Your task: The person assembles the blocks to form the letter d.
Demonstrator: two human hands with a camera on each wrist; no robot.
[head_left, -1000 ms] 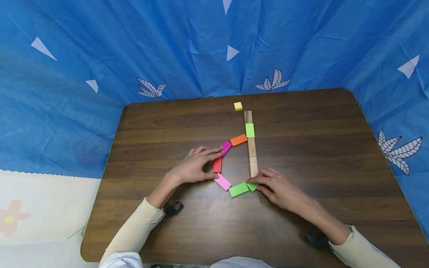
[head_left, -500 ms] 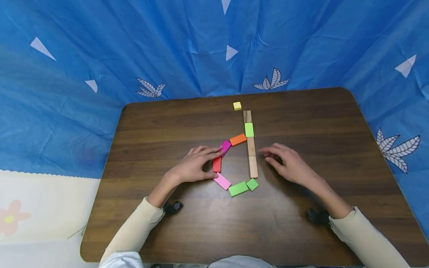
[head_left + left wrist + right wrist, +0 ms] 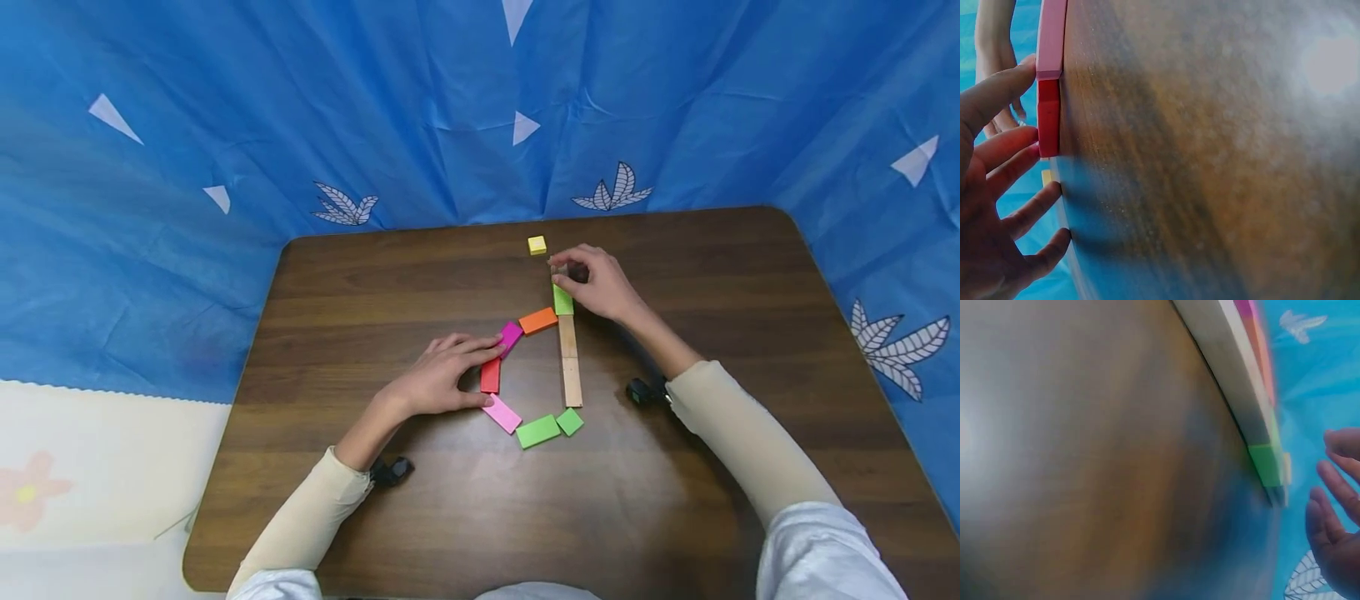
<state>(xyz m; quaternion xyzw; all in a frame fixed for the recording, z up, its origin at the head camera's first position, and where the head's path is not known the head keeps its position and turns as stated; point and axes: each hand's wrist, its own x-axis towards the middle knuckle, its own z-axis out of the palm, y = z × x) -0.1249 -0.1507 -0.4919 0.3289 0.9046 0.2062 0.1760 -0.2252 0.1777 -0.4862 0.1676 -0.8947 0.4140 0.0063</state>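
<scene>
Flat coloured blocks form a curve against a straight row of plain wooden blocks (image 3: 570, 382) on the table. My left hand (image 3: 435, 380) spreads its fingers at the curve's left side, touching the magenta block (image 3: 512, 337) and the pink block (image 3: 502, 414). Between them lies a red block (image 3: 490, 377). My right hand (image 3: 602, 285) hovers over the row's far end, thumb and forefinger apart, partly covering a light green block (image 3: 563, 302). In the right wrist view its fingers (image 3: 1335, 481) appear clear of the blocks, holding nothing.
A yellow block (image 3: 537, 245) stands near the table's far edge. An orange block (image 3: 538, 321) meets the row; a green block (image 3: 537, 432) and a small green piece (image 3: 570, 422) lie at its near end. A blue curtain (image 3: 450, 108) hangs behind the table.
My right hand has let go of the small green piece and moved away from me along the row to its far end. The left hand stays in place.
</scene>
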